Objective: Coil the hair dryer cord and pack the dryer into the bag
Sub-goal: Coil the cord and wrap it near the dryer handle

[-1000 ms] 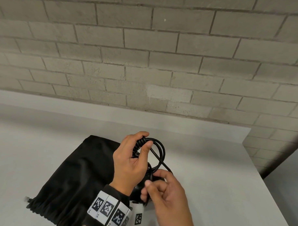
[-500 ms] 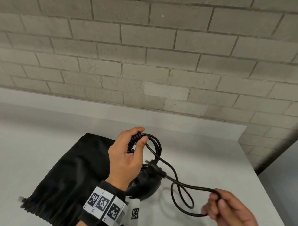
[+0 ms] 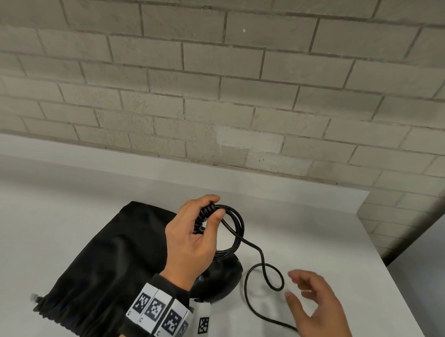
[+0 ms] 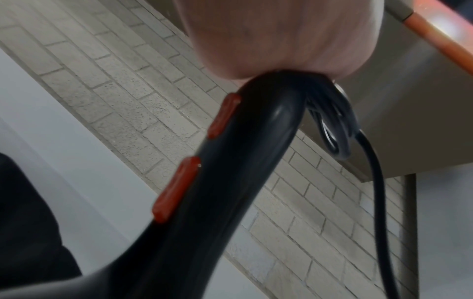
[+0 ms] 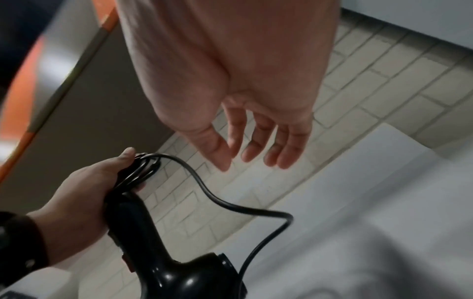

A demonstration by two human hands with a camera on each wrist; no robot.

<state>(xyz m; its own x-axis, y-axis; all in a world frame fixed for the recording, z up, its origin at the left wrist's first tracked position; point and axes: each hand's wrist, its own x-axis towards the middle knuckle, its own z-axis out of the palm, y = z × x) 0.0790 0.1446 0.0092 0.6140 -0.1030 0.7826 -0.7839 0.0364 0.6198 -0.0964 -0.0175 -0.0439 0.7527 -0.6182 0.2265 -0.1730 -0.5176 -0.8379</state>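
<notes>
Now cord (image 3: 259, 268) between both hands

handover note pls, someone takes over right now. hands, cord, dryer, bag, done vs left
Left hand: grips the hair dryer by its handle, coiled loops pinned at the handle end.
Right hand: open, holds nothing, beside the loose cord.
Bag: flat on the table, left of the dryer; I can't tell if its mouth is open.
Done: a few loops coiled.
Left: coil the trailing cord, then bag the dryer.
</notes>
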